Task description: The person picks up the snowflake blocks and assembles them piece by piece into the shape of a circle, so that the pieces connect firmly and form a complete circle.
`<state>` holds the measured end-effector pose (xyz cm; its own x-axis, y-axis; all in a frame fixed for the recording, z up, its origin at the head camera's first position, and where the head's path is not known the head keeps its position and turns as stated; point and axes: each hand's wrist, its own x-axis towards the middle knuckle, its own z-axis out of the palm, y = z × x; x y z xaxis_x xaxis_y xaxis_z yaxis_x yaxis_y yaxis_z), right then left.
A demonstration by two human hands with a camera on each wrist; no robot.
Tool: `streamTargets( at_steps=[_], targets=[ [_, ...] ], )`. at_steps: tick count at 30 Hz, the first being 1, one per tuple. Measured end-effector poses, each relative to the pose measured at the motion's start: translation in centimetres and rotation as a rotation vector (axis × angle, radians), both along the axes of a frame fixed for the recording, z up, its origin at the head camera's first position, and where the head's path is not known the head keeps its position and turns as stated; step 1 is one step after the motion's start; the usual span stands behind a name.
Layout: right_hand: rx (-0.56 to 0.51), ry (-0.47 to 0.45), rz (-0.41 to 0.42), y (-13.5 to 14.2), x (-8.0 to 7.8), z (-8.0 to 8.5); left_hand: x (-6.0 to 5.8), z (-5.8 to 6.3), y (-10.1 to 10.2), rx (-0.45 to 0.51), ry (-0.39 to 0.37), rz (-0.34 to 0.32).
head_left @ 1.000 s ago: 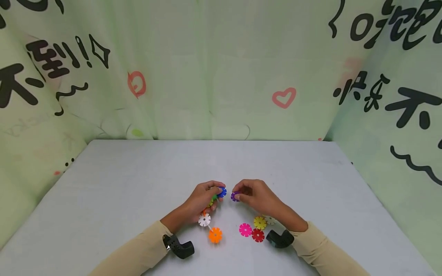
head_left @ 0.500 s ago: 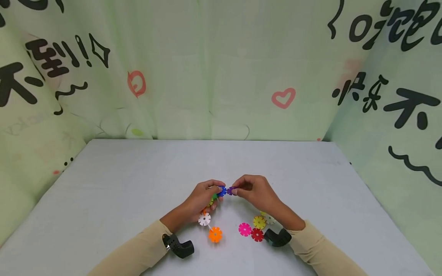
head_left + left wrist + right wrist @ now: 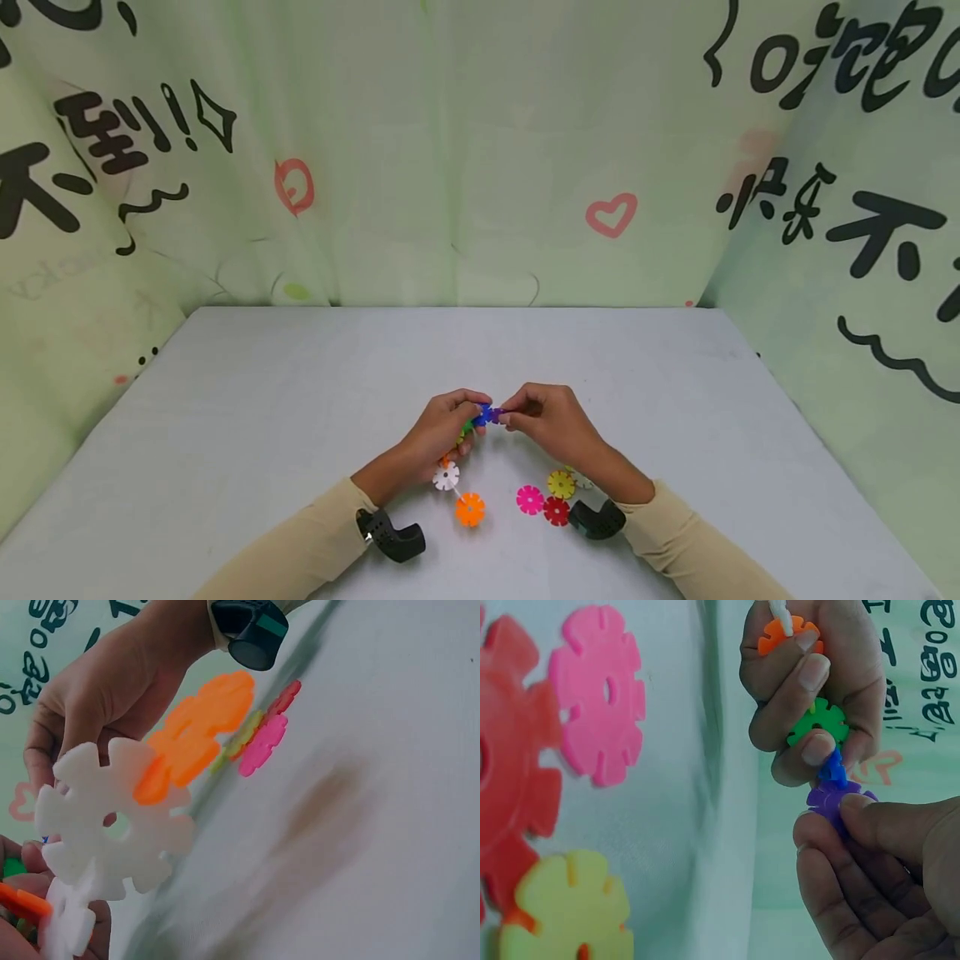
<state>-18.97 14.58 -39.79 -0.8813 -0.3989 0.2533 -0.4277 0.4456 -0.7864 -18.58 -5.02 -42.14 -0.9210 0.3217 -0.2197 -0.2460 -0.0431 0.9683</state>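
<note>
My left hand [image 3: 442,427] grips a chain of toothed snowflake discs. Along it, a green disc [image 3: 817,718] shows between the curled fingers, and a blue disc [image 3: 832,771] sticks out beyond the fingertips. A white disc [image 3: 446,477] and an orange disc [image 3: 470,510] trail from the chain's other end below that hand. Between thumb and fingers, my right hand [image 3: 551,418] pinches a purple disc [image 3: 826,799]. Its edge meets the blue disc's edge; how deep the slots interlock cannot be seen. Fingers hide part of the chain.
Below the right hand, a pink disc [image 3: 529,500], a red disc [image 3: 557,512] and a yellow disc [image 3: 561,484] lie together on the white table [image 3: 300,375]. A paler disc [image 3: 581,479] is partly hidden by the right wrist. Printed curtains [image 3: 450,167] surround the table's far and side edges.
My right hand has come left with the purple disc, from a gap to contact with the blue disc. The left hand has stayed nearly in place, still gripping the chain.
</note>
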Motion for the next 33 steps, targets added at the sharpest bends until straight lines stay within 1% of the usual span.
streamTargets(
  at_steps=[5, 8, 11, 18, 21, 25, 27, 30, 33],
  targets=[
    [-0.002, 0.050, 0.026, -0.5, 0.0, -0.1, 0.0, -0.4, 0.2, -0.018, 0.064, 0.056],
    [0.016, 0.073, 0.044, -0.7, 0.0, 0.0, 0.1, -0.6, 0.2, -0.021, 0.086, 0.071],
    [0.030, 0.065, 0.045, -0.7, 0.0, 0.1, 0.3, -0.7, 0.2, -0.021, 0.092, 0.061],
    [0.059, 0.062, 0.058, -0.1, -0.1, -0.2, 0.1, -0.9, -0.2, -0.038, 0.124, -0.009],
    [0.050, 0.045, 0.059, 0.3, -0.2, -0.2, 0.0, -1.0, -0.3, -0.059, 0.124, -0.005],
    [0.062, 0.009, 0.052, 1.0, -0.2, -0.3, -0.2, -1.4, -0.5, -0.075, 0.108, 0.061],
    [0.093, -0.010, 0.053, 1.4, -0.3, -0.4, -0.3, -1.4, -0.6, -0.070, 0.095, 0.093],
    [0.166, -0.038, 0.083, 2.2, -0.3, -0.5, -0.6, -1.3, -0.7, -0.042, 0.070, 0.117],
    [0.224, -0.069, 0.148, 3.1, -0.3, -0.5, -0.8, -1.0, -0.8, 0.008, 0.038, 0.123]
  ],
)
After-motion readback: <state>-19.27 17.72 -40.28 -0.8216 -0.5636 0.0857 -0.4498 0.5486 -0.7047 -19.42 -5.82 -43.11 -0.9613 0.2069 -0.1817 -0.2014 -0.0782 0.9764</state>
